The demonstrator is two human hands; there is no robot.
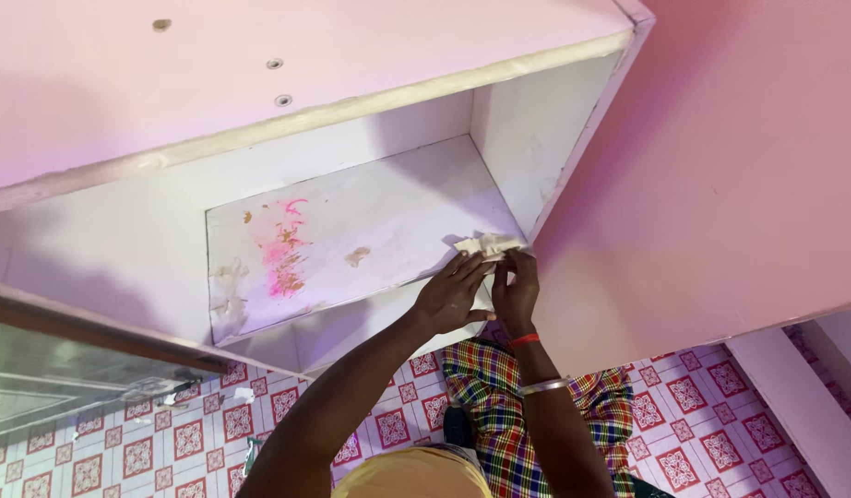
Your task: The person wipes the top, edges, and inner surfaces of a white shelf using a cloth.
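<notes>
Pink walls and a pale cabinet (370, 111) fill most of the view, with a floor (711, 387) of white tiles bearing red square patterns below. One open compartment of the cabinet holds a white shelf board (388, 212), and everything else is placed against that board. Near the board's middle-left runs a smear of pink stain (282, 254), with small brown spots (356, 255) just right of it and a patch of torn, peeling paper (227, 290) at the board's left front corner.

At the board's right front corner lies a crumpled piece of whitish paper (485, 244), right where the board meets the compartment's side wall. The left hand (453, 295) reaches up to that corner, its fingers (471, 267) stretched out with the tips touching the underside of the paper; whether they pinch it cannot be told. The right hand (516, 290) is just beside it, closer to the side wall, its fingers bent and pinching the paper's edge. A red bangle (524, 340) and a silver bangle (545, 386) sit on the right wrist.

Below the board's front edge, a multicoloured checked cloth (499, 406) covers the person's lap, and a yellow cloth (416, 475) shows at the bottom edge of the view.
</notes>
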